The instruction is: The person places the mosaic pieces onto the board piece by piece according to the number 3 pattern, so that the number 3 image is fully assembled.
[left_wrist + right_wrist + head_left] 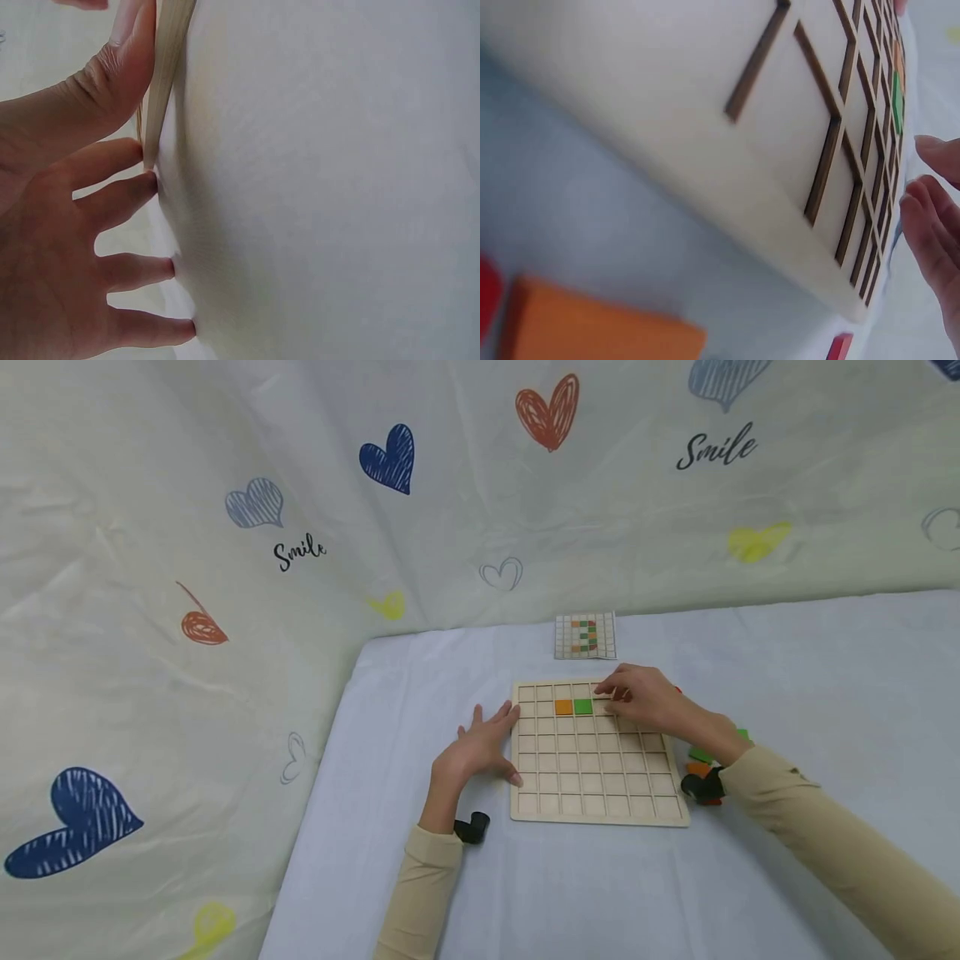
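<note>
A light wooden grid board (592, 810) lies flat on the white cloth. In its upper part an orange square tile (563, 707) and a green square tile (582, 707) sit side by side in neighbouring cells. My left hand (480, 747) rests at the board's left edge with fingers spread, the thumb (124, 67) against the rim and other fingertips on the cloth. Over the upper right cells, just right of the green tile, hovers my right hand (637, 697). Its thumb and bent fingers stand apart in the right wrist view, with no piece visible between them.
A small pattern card (586, 637) with coloured shapes lies behind the board. Right of the board are loose pieces, partly under the right forearm: green tiles (701, 754), an orange tile (600, 326) and red pieces (840, 346). A printed cloth (450, 543) hangs behind the table.
</note>
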